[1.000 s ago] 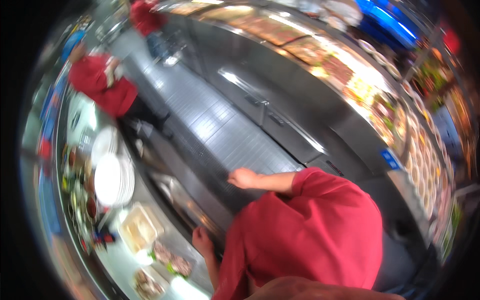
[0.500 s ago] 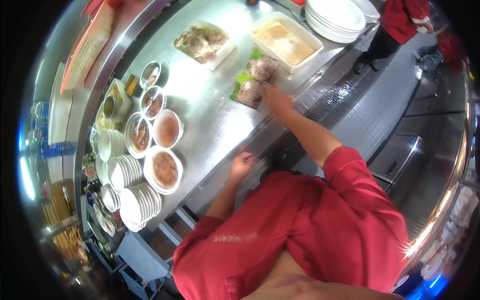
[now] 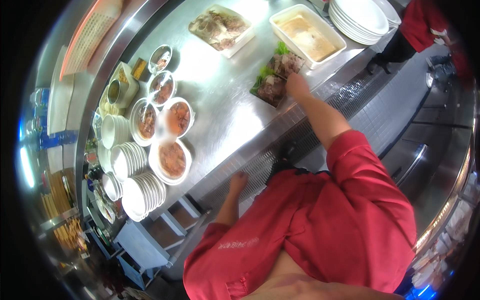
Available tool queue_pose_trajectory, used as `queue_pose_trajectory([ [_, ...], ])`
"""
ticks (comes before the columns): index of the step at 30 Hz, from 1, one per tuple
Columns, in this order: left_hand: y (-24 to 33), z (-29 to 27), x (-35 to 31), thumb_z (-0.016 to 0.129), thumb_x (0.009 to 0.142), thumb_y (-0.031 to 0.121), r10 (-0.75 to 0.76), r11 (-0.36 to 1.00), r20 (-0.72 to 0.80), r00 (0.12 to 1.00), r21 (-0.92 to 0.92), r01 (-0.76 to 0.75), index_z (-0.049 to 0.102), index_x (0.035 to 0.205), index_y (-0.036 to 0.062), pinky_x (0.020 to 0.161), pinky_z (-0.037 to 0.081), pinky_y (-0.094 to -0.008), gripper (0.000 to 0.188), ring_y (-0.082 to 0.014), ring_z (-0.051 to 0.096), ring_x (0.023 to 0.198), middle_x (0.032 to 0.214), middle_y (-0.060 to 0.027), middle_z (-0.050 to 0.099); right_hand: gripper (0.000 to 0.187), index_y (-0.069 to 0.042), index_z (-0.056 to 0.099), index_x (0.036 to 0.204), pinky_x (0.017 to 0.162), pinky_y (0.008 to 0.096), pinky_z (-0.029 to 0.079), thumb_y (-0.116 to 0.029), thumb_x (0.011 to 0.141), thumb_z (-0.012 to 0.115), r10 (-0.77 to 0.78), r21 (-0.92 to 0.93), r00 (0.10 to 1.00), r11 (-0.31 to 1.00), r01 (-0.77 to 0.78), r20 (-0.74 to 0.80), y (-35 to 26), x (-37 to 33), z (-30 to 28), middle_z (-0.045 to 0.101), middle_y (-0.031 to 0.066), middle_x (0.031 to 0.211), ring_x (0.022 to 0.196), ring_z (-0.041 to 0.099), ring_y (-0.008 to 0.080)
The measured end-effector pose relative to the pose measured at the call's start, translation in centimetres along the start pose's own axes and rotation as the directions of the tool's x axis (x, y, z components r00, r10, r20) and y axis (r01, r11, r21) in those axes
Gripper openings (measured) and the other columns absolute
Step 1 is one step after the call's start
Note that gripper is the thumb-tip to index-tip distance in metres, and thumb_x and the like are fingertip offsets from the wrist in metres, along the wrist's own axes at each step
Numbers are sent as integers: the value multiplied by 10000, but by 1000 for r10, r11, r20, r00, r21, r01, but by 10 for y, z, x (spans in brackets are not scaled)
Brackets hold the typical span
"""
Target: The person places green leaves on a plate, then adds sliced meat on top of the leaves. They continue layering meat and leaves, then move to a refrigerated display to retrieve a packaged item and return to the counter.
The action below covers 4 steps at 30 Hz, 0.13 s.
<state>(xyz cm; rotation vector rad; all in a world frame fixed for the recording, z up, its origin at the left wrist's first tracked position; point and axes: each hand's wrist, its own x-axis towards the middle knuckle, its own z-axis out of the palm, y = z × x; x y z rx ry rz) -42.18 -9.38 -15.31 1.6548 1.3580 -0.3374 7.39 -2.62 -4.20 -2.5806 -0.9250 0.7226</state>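
Observation:
Two dark square plates of meat with green lettuce sit side by side near the counter edge: a nearer plate of meat [image 3: 271, 91] and a farther plate of meat [image 3: 286, 65]. My right hand [image 3: 298, 87] is at their right side with its fingers curled against the meat or plate edge; the back of the hand hides what they grip. Below the counter's front edge is my left hand [image 3: 239, 181], its fingers curled in. A small dark spot shows at its fingertips, too small to name.
Beyond the plates stand a tub of meat [image 3: 222, 29] and a tub of pale liquid [image 3: 307, 36]. White plates [image 3: 357, 20] are piled far right. Bowls of food [image 3: 171, 159] and stacked white bowls [image 3: 143, 197] line the left. Another person in red [image 3: 424, 25] stands far right.
My view has shifted, so the counter's things sit farther right. My left hand has drawn back, away from the counter edge. My right hand stays at the meat plates.

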Motion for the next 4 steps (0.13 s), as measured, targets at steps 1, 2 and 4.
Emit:
queue_pose_trajectory([
  [1,-16,5,8,593,896,267,-31,999,46,998,46,29,712,1037,-52,907,520,-492,368,-441,681,998,1018,-289,704,283,-45,707,1136,936,514,532,-140,919,552,-18,-34,1000,999,18,15,12,-5,3,700,254,1125,1083,667,422],
  [2,-34,11,19,594,892,269,-84,993,95,992,93,75,712,1031,-56,918,517,-496,373,-444,679,1006,1019,-292,703,327,-61,679,1207,948,516,527,-152,914,566,-64,-9,998,998,64,-20,26,-11,6,692,266,1140,1084,666,426],
  [4,-72,32,52,645,902,336,-56,993,75,996,108,48,750,1069,43,721,543,-345,353,-232,705,741,816,-93,745,454,-93,621,1349,971,521,517,-177,903,595,-140,2,988,990,141,-60,55,-27,18,677,290,1169,1085,664,436],
])
